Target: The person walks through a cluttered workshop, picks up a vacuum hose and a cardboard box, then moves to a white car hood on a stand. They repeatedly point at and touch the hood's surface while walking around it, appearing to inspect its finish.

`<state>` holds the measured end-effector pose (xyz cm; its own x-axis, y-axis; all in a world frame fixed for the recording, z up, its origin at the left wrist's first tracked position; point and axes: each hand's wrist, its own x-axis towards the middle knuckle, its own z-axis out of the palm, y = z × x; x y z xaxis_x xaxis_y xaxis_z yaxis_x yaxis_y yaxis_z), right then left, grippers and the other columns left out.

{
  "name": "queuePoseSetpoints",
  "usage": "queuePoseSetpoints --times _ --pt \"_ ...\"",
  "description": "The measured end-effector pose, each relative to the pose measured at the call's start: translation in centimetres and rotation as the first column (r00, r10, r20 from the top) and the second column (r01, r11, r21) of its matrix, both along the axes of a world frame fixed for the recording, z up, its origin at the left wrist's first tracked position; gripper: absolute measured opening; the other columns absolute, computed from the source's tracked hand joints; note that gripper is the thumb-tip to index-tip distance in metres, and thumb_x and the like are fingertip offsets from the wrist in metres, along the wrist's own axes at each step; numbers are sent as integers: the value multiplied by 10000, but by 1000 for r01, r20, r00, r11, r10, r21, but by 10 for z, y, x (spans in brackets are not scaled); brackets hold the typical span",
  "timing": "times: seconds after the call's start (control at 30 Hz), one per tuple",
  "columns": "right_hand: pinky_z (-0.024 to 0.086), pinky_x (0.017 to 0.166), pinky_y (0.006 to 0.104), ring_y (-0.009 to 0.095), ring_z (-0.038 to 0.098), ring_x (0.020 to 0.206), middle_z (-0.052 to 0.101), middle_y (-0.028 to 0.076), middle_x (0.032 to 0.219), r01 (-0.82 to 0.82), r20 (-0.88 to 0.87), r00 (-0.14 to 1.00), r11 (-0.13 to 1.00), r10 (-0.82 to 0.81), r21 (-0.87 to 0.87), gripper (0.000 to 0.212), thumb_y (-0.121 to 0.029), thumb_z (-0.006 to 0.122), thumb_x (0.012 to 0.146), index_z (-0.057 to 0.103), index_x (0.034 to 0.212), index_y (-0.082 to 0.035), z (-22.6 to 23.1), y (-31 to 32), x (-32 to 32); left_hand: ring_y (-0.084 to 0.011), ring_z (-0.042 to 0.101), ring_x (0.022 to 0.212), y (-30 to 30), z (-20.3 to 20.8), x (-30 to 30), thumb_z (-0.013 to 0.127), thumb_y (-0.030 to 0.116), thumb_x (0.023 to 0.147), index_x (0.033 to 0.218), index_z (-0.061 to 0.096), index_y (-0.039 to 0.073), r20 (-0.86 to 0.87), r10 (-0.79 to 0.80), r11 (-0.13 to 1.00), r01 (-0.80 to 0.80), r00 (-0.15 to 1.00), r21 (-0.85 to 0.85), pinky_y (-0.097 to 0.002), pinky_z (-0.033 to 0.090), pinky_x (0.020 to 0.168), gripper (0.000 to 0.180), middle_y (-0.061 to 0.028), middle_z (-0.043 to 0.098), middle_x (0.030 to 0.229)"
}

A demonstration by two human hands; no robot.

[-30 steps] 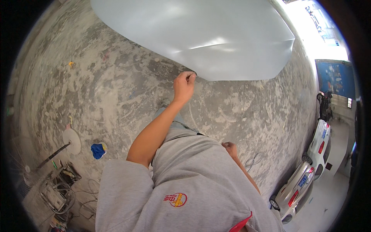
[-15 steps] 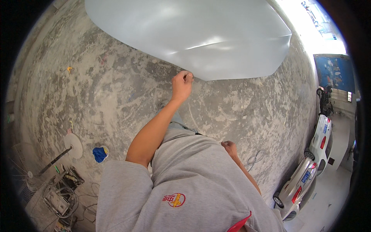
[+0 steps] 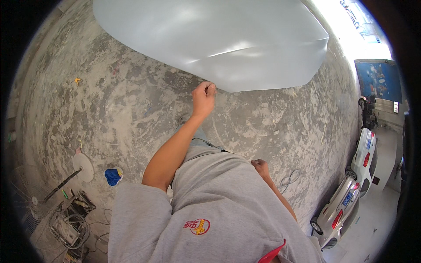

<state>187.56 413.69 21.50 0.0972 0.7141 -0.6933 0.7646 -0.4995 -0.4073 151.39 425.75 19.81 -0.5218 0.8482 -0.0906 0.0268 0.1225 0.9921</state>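
A large smooth silver-grey car hood panel (image 3: 258,61) spans the top of the view, with a crease running across it. My left hand (image 3: 204,98) is closed at the panel's near edge, left of its lowest corner. Its fingers are curled inward, and whether they grip the rim or something small cannot be made out. Low beside my right hip is my right hand (image 3: 260,167), apart from the panel. Its fingers are bent in, partly hidden, and anything inside them does not show.
At left stand a fan (image 3: 34,199), a round pale base with a dark pole (image 3: 83,167), a blue cloth-like item (image 3: 113,176) and cabled equipment (image 3: 70,230). A looped cord (image 3: 289,179) lies right of me. Two cars (image 3: 340,210) and a motorcycle (image 3: 368,111) stand farther right.
The panel and my left hand sit slightly farther left in view, along with small shifts of the background. Both hands keep nearly the same pose.
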Motion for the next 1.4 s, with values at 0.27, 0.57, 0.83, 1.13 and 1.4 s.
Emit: queuePoseSetpoints --times 0.27,0.57,0.83,1.13,1.4 --pt "462 506 282 160 606 594 634 94 721 0 -6 1000 1000 0 -1 289 -260 620 850 606 840 29 0 6 1 -137 629 732 0 -1 1 545 171 925 914 620 -29 38 14 1000 -14 999 5 -275 460 613 214 -73 653 768" --pt "470 527 284 158 612 609 639 97 730 -23 33 999 1000 23 -8 295 -266 619 847 608 847 29 -2 11 6 -190 647 740 -2 7 3 562 139 898 886 615 -23 39 43 999 -42 998 -34 -322 478 658 170 -109 641 775" --pt "460 651 305 134 561 685 624 77 684 26 -7 1000 1000 -26 -5 356 -310 669 788 656 835 42 0 22 0 -162 582 644 6 2 0 549 162 896 865 613 -33 -92 3 994 -13 996 -109 -317 455 612 207 -88 653 746" --pt "459 550 285 146 582 600 625 79 689 44 -94 995 999 -41 30 273 -229 625 835 612 813 42 -16 25 7 -125 568 679 6 -5 7 506 149 931 850 596 -28 462 90 995 -61 882 -77 -273 447 621 214 -71 634 784" --pt "474 511 284 163 611 584 628 91 702 -16 25 1000 1000 17 -12 256 -233 629 834 604 803 20 -10 13 9 -156 599 741 -5 -8 7 550 121 867 960 598 -39 241 153 987 -137 958 -81 -290 476 684 192 -107 646 858"
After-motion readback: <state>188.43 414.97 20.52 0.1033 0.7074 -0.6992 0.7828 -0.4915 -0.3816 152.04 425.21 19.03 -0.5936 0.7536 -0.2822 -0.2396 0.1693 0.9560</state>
